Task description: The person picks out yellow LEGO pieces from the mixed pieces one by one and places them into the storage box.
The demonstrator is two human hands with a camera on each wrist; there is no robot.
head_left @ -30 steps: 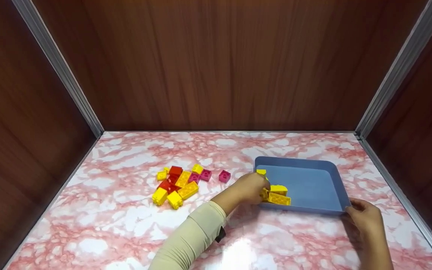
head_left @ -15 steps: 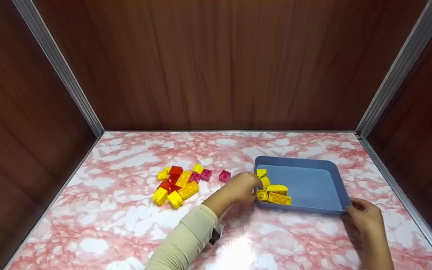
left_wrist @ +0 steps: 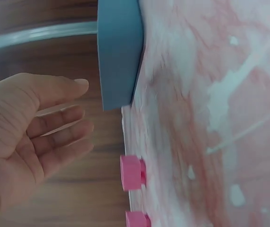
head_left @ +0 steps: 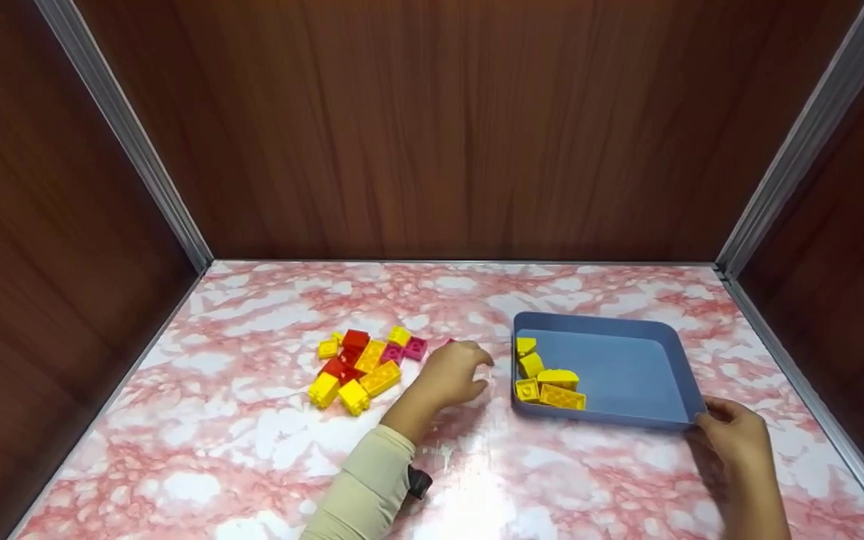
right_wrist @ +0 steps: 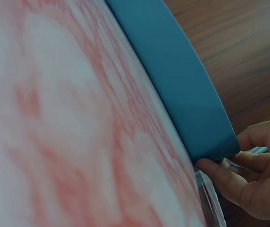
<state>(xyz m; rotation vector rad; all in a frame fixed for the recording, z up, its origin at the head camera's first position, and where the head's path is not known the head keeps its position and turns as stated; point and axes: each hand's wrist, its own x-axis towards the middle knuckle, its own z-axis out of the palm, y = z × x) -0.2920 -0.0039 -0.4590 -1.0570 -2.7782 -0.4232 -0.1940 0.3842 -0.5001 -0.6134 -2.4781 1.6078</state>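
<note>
My left hand (head_left: 448, 376) hovers over the table between a loose pile of bricks and a blue tray (head_left: 619, 367). Its fingers are apart and hold nothing, as the left wrist view of the hand (left_wrist: 30, 123) also shows. My right hand (head_left: 736, 435) pinches the tray's near right corner; in the right wrist view thumb and fingers meet the tray (right_wrist: 182, 94) at that corner. Several yellow toy bricks (head_left: 563, 397) lie along the tray's left side. A lone pink brick (left_wrist: 131, 172) is mostly hidden behind my left hand in the head view.
Left of the tray, the pile mixes yellow bricks (head_left: 380, 379), red bricks (head_left: 356, 340) and pink bricks (head_left: 415, 348). The table (head_left: 267, 457) has a red-and-white marbled top. Wood-grain panels (head_left: 432, 135) with metal edging enclose it at the back and sides.
My left hand has let go of a yellow brick in the tray and moved left, out over the table. The right hand keeps hold of the tray's corner.
</note>
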